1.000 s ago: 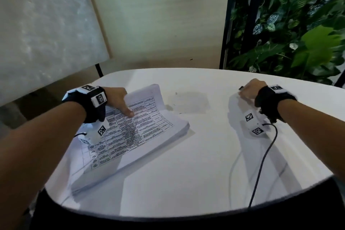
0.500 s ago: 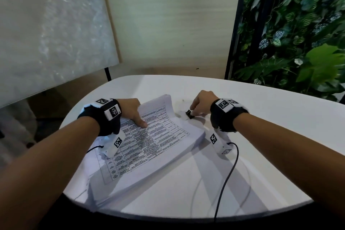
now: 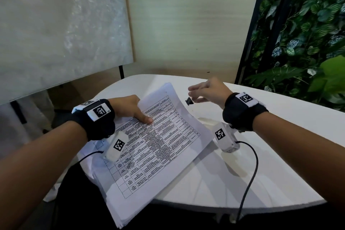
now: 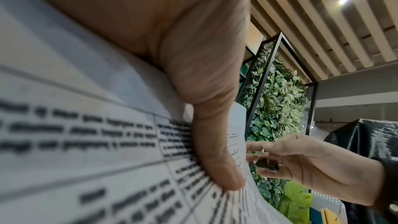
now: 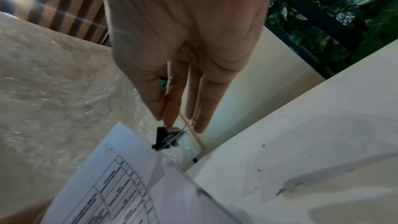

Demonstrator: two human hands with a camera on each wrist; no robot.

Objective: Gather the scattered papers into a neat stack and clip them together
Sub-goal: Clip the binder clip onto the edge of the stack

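From the head view, my stack of papers (image 3: 155,145) lies on the white surface (image 3: 280,155) with its long axis running from about 7 o'clock near me to 1 o'clock away from me. Its near end hangs past the surface edge toward my lap, and its far right corner lifts slightly. My left hand (image 3: 128,108) grips the stack's left edge, thumb pressed on the printed table, other fingers hidden beneath. My right hand (image 3: 207,91) hovers just off the stack's far right corner, pinching a black binder clip (image 3: 189,101) above the surface. To the right of the papers the surface is bare out to its curved rim, apart from a black cable (image 3: 250,170).

In the left wrist view, my thumb (image 4: 215,142) lies flat on blurred print; the paper edge curls up at 3 o'clock, and beyond it my right hand holds the clip (image 4: 266,164), partly covered by fingers.

In the right wrist view, thumb and forefinger (image 5: 155,101) pinch the clip (image 5: 167,138) by its wire handle; the black body hangs toward the paper corner at 7 o'clock, just short of it. I cannot tell whether they touch.
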